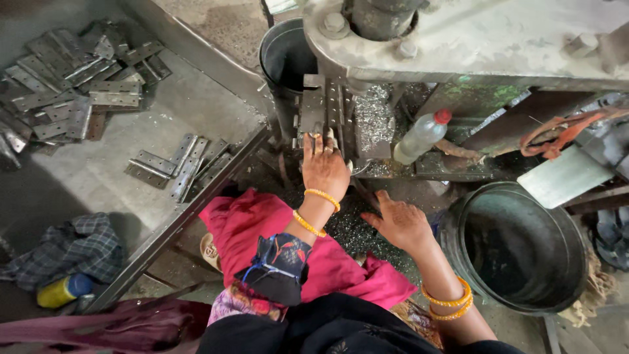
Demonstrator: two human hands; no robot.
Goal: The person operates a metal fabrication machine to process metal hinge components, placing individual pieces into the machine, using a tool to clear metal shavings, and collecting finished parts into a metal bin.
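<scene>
At the press bed, head view: my left hand (pixel 324 169) lies palm down with its fingers (pixel 318 143) stretched out flat on a grey perforated metal strip (pixel 313 110) seated under the grey steel press head (pixel 458 39). The fingers are extended, not curled; they press on the strip's near end rather than clamp it. The strip runs away from the fingertips toward the machine column.

My right hand (pixel 401 224) is spread open, empty, resting over the dark bed of metal shavings (pixel 347 229) near my lap, well apart from the strip.

Edges: the slanted steel tray rim (pixel 196 203) runs just left of my left wrist; flat grey hinge plates (pixel 173 167) lie on the tray beyond it, with a larger pile of plates (pixel 65 85) farther back. A round black metal bucket (pixel 517 252) stands just right of my right forearm. A clear plastic bottle with red cap (pixel 422 134) lies right of the strip. Open room remains between my two hands, over the shavings.
</scene>
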